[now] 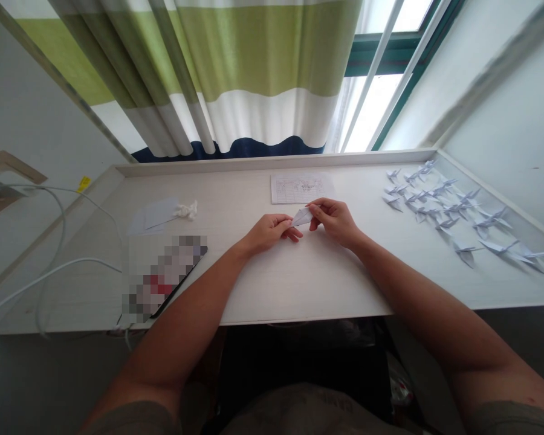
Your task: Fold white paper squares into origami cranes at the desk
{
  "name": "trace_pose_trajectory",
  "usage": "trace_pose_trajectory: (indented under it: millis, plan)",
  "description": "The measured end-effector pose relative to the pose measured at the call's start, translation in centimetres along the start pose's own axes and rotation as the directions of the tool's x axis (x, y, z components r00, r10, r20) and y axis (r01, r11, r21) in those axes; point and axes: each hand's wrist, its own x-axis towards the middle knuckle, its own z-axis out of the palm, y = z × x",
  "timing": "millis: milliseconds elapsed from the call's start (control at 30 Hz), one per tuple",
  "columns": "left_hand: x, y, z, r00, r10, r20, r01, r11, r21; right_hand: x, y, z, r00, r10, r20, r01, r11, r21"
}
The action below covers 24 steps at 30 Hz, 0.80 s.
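Observation:
A small piece of folded white paper (pixel 301 217) is held up between my two hands over the middle of the white desk (pixel 294 284). My left hand (pixel 272 231) pinches its lower left end between thumb and fingers. At the upper right end, my right hand (pixel 333 219) grips it with thumb and forefinger. Just behind my hands lies a printed sheet (pixel 299 188) with a table of lines on it. Several white folded paper cranes (pixel 446 208) stand in a group at the right of the desk.
Loose white paper sheets (pixel 156 214) and a crumpled white tissue (pixel 187 210) lie at the left. Nearer me is a phone-like device (pixel 181 275), its screen blurred out. White cables (pixel 72 263) run along the left side. A raised ledge (pixel 254 164) borders the back, below a curtain (pixel 263 54).

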Motion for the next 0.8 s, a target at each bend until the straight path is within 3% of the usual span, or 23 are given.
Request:
trace_pose_trajectory:
  millis: [367, 667, 800]
  plan:
    - [0.0, -0.1, 0.4, 1.0, 0.016, 0.002, -0.016, 1.0, 0.018, -0.2, 0.0, 0.5, 0.996, -0.017, 0.086, 0.02, 0.999, -0.033]
    - [0.1, 0.2, 1.6, 0.992, 0.067, -0.103, -0.054, 0.991, 0.122, -0.3, -0.7, 0.6, 0.998, -0.011, 0.064, 0.013, 0.999, -0.035]
    - [0.0, 0.2, 1.7, 0.994, 0.048, -0.099, -0.042, 0.997, 0.062, -0.5, -0.7, 1.0, 0.996, -0.006, 0.089, 0.006, 1.0, -0.005]
